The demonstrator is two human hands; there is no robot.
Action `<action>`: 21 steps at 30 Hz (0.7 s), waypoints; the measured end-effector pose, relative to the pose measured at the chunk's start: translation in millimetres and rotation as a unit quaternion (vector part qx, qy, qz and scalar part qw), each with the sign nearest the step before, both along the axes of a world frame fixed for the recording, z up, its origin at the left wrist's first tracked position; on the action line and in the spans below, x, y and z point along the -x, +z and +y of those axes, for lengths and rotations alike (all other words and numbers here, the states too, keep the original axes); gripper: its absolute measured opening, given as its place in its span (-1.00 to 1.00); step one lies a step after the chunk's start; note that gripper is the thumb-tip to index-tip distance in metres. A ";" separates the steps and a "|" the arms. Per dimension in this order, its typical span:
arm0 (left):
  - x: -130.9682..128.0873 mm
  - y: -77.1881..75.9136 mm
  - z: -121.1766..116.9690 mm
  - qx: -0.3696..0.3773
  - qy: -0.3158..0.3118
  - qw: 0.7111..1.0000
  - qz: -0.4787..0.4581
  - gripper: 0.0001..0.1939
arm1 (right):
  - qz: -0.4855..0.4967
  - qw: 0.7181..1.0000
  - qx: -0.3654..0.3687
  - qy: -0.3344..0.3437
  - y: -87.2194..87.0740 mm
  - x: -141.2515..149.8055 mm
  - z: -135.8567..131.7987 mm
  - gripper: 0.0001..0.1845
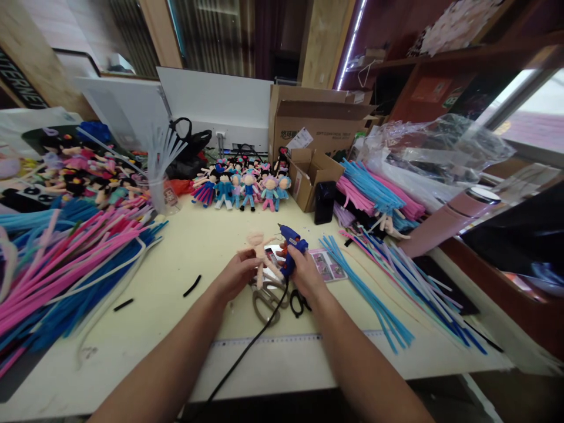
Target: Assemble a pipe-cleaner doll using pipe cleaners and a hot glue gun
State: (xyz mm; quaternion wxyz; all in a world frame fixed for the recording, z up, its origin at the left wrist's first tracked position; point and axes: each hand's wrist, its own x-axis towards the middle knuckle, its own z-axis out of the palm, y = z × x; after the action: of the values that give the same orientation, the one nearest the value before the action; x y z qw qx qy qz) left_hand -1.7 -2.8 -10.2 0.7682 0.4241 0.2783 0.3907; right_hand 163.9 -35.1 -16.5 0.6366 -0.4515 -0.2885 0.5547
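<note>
Between the fingers of my left hand (240,271) is a small cream doll body (261,254) of fuzzy pipe cleaner, with head, arms and legs. My right hand (306,271) is wrapped round the handle of a blue glue gun (291,244). Its nozzle points up and left, just to the right of the doll's head. A black cord (253,343) runs from the glue gun down over the table's front edge. Below the doll lie scissors with grey-brown handles (267,314), and a smaller pair with black handles (299,304) rests by my right wrist.
Bundles of coloured pipe cleaners (79,264) cover the left side, with blue ones (365,294) at right. Several finished dolls (249,191) stand at the back before cardboard boxes (315,126). A pink flask (449,220) leans far right. A ruler (273,339) lies along the front.
</note>
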 end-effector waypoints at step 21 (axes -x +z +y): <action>1.4 5.7 -9.7 -0.002 -0.030 0.999 0.034 -0.53 | -0.204 0.941 -0.123 0.242 34.5 -14.9 -15.5 -0.51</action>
State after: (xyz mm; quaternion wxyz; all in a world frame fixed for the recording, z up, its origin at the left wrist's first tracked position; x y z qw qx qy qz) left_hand -3.1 -12.4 -4.5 0.7689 0.4463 0.2907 0.3538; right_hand 178.8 -50.6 18.0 0.4614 -0.3901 -0.5783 0.5483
